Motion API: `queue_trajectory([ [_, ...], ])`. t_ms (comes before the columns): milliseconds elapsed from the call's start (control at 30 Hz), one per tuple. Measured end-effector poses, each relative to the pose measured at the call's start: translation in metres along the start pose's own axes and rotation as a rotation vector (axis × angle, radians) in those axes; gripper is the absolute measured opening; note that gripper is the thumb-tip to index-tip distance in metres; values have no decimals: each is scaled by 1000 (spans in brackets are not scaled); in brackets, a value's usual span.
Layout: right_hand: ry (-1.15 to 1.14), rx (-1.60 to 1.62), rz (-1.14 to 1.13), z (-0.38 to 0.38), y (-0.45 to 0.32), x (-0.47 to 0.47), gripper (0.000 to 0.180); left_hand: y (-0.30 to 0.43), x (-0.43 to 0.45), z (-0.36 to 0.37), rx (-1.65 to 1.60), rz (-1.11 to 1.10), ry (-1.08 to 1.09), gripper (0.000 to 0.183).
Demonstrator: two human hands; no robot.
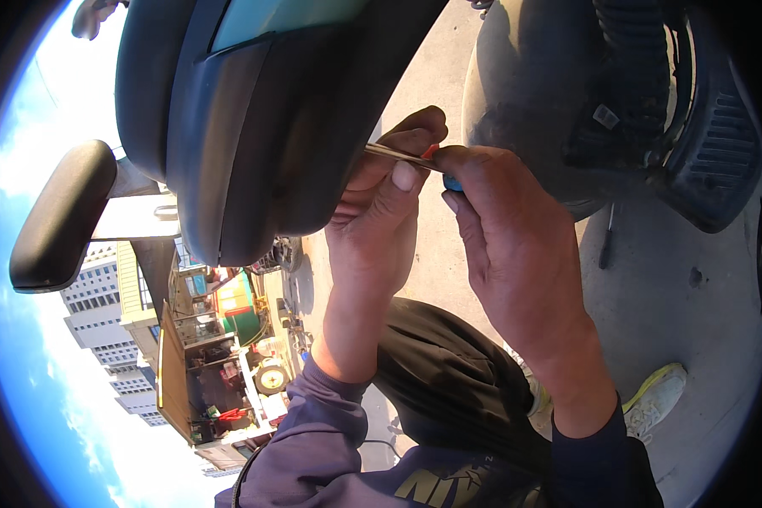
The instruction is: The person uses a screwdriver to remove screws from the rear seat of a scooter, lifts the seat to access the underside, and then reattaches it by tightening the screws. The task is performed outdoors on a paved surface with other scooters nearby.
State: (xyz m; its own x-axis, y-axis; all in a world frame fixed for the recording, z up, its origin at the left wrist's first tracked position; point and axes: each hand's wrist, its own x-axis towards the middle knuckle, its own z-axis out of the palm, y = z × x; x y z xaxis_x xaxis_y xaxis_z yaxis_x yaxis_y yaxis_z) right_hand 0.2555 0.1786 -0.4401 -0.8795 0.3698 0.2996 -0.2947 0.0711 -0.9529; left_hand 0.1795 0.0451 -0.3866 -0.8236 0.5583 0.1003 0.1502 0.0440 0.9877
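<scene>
Close under the seat end of a scooter [247, 140], my two hands meet. My left hand [381, 216] pinches a thin cable or rod [387, 151] that runs out from beneath the dark body panel. Fingertips of my right hand [514, 228] grip the same piece farther right, beside a small red part [430, 151]. Something blue [452, 183] shows between the thumb and forefinger of my right hand; what it belongs to is mostly hidden by the fingers.
A wheel with a dusty fender [521, 95] stands at upper right. On the concrete lies a screwdriver [606, 247]. A padded backrest [63, 216] juts out at left. Beyond are an open cart [171, 381] holding assorted items and a small wheel [271, 379]. My shoe [657, 400] is at lower right.
</scene>
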Motion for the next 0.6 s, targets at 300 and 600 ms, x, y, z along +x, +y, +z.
queue_trajectory([
  [300,-672,572,591,-98,14,-36,24,17,-26,39,-154,-250,-106,28],
  [600,-821,552,624,-110,-4,-33,32,33,-39,49,-329,-239,-141,28],
])
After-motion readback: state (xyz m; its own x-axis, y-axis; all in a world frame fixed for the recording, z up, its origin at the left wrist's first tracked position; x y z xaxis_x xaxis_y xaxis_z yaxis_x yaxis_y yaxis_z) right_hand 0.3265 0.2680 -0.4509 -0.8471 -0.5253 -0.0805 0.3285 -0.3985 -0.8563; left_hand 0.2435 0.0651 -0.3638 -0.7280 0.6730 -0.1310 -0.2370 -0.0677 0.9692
